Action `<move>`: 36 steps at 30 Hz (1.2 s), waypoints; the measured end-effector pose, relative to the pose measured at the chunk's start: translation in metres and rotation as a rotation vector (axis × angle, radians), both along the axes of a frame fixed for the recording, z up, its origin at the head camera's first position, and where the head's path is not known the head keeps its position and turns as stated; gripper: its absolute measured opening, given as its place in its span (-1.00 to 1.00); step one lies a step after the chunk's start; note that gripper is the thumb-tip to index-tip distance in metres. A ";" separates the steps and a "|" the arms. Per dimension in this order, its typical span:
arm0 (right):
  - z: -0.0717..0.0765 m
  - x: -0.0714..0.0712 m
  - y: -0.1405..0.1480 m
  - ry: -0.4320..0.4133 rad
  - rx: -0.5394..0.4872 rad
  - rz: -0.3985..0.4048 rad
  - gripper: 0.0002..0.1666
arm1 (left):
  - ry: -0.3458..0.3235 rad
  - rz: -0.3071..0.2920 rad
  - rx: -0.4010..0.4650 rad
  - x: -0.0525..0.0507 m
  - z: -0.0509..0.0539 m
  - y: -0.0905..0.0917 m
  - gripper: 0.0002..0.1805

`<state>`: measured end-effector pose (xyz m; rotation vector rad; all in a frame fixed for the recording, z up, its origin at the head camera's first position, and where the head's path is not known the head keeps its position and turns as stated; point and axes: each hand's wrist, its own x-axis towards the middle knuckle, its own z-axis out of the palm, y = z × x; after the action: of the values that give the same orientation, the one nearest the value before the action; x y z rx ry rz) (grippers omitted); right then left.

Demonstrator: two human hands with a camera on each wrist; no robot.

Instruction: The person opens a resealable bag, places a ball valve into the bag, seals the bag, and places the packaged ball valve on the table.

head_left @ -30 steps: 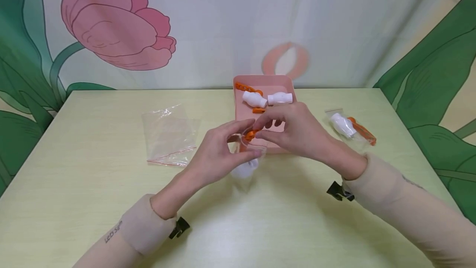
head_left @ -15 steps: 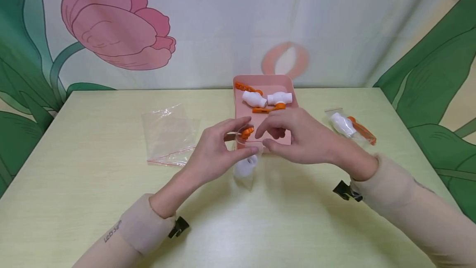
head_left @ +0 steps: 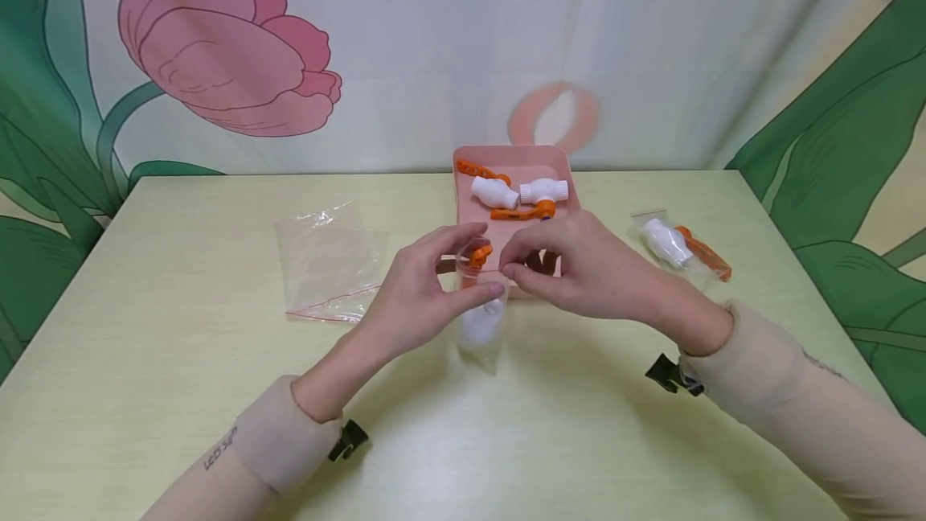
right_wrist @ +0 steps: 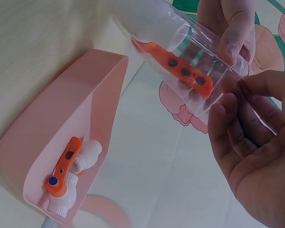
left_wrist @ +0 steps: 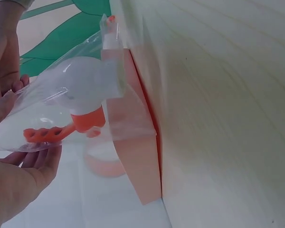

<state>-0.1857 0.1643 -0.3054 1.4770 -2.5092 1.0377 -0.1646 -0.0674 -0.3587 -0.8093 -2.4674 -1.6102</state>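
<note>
Taking the held bag as the middle of a clock with twelve at the table's far edge, I see the left hand (head_left: 434, 284) gripping a clear bag (head_left: 493, 356) from nine o'clock, thumb and fingers spread around its gaping mouth. The right hand (head_left: 586, 268), from three o'clock, pinches the mouth's edge between thumb and forefinger. Inside hangs a white valve (head_left: 483, 322), body low, its orange handle (head_left: 479, 254) up by the mouth. I judge the bagging step is nearly done; next calls for drawing the mouth flat, clear of the handle, and pressing the zip along its length. The pink tray (head_left: 514, 153) lies at one o'clock, two loose valves (head_left: 495, 193) in it; flat clear bags (head_left: 329, 264) lie between nine and ten, a bagged valve (head_left: 676, 246) between two and three.
</note>
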 end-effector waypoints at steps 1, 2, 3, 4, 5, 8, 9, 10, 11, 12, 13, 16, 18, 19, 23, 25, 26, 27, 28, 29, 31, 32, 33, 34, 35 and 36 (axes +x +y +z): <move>0.000 0.000 0.000 0.006 -0.004 0.000 -0.91 | -0.001 0.001 -0.005 0.000 0.000 0.000 -0.29; 0.000 0.000 0.000 0.012 -0.007 0.000 -0.91 | -0.006 0.001 -0.011 0.000 0.000 0.000 -0.28; 0.000 0.001 -0.001 0.016 -0.009 0.000 -0.90 | -0.016 -0.001 -0.013 0.000 0.000 0.000 -0.27; 0.000 0.001 -0.001 0.019 -0.011 0.000 -0.90 | -0.028 -0.006 -0.015 0.000 0.000 0.000 -0.25; 0.000 0.001 -0.001 0.022 -0.012 0.000 -0.90 | -0.042 -0.015 -0.013 -0.001 0.000 -0.001 -0.23; 0.000 0.002 0.000 0.024 -0.015 0.000 -0.91 | -0.098 -0.046 0.008 -0.001 -0.001 -0.001 -0.16; 0.001 0.002 0.001 0.024 -0.018 -0.001 -0.90 | -0.120 -0.056 0.021 -0.002 -0.002 -0.002 -0.14; 0.001 0.002 0.001 0.024 -0.024 -0.002 -0.90 | -0.144 -0.063 0.035 -0.002 -0.002 -0.002 -0.12; 0.001 0.002 0.002 0.028 -0.028 -0.006 -0.89 | -0.166 -0.070 0.051 -0.003 -0.003 -0.003 -0.10; 0.002 0.002 0.002 0.029 -0.036 -0.011 -0.88 | -0.186 -0.073 0.067 -0.004 -0.003 -0.004 -0.10; 0.002 0.002 0.003 0.032 -0.043 -0.017 -0.87 | -0.205 -0.076 0.086 -0.004 -0.004 -0.005 -0.10; 0.004 0.003 0.004 0.042 -0.062 -0.036 -0.86 | -0.240 -0.090 0.137 -0.006 -0.005 -0.007 -0.14; 0.004 0.003 0.005 0.048 -0.071 -0.046 -0.86 | -0.257 -0.106 0.177 -0.007 -0.005 -0.009 -0.22; 0.005 0.003 0.005 0.052 -0.074 -0.053 -0.87 | -0.269 -0.110 0.196 -0.007 -0.005 -0.009 -0.26; 0.005 0.004 0.008 0.052 -0.094 -0.078 -0.87 | -0.315 -0.105 0.276 -0.008 -0.003 -0.011 -0.49; 0.004 0.004 0.010 0.042 -0.108 -0.094 -0.85 | -0.322 -0.093 0.302 -0.009 -0.002 -0.012 -0.58; 0.004 0.004 0.011 0.035 -0.116 -0.103 -0.84 | -0.323 -0.086 0.311 -0.010 -0.002 -0.012 -0.62; 0.004 0.004 0.012 0.027 -0.123 -0.112 -0.82 | -0.320 -0.080 0.317 -0.010 -0.002 -0.012 -0.65; 0.004 0.004 0.013 0.019 -0.129 -0.122 -0.80 | -0.319 -0.076 0.325 -0.011 -0.002 -0.012 -0.68; 0.004 0.004 0.014 0.011 -0.136 -0.131 -0.80 | -0.318 -0.071 0.332 -0.011 -0.002 -0.012 -0.69; 0.004 0.005 0.016 -0.004 -0.150 -0.148 -0.79 | -0.313 -0.052 0.338 -0.011 -0.002 -0.012 -0.73; 0.004 0.005 0.017 -0.008 -0.156 -0.158 -0.79 | -0.307 -0.040 0.337 -0.011 -0.003 -0.012 -0.74; 0.003 0.005 0.018 -0.012 -0.164 -0.166 -0.79 | -0.298 -0.029 0.339 -0.011 -0.003 -0.012 -0.74; 0.003 0.005 0.018 -0.015 -0.171 -0.175 -0.80 | -0.289 -0.017 0.341 -0.011 -0.003 -0.013 -0.75; 0.003 0.005 0.019 -0.018 -0.179 -0.184 -0.80 | -0.277 -0.006 0.341 -0.012 -0.003 -0.013 -0.76; 0.002 0.005 0.020 -0.020 -0.186 -0.195 -0.81 | -0.266 0.003 0.342 -0.012 -0.003 -0.013 -0.77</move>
<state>-0.1804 0.1840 -0.3030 1.1536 -2.4318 1.2170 -0.1761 -0.0804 -0.3617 -0.5744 -2.2407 -2.1805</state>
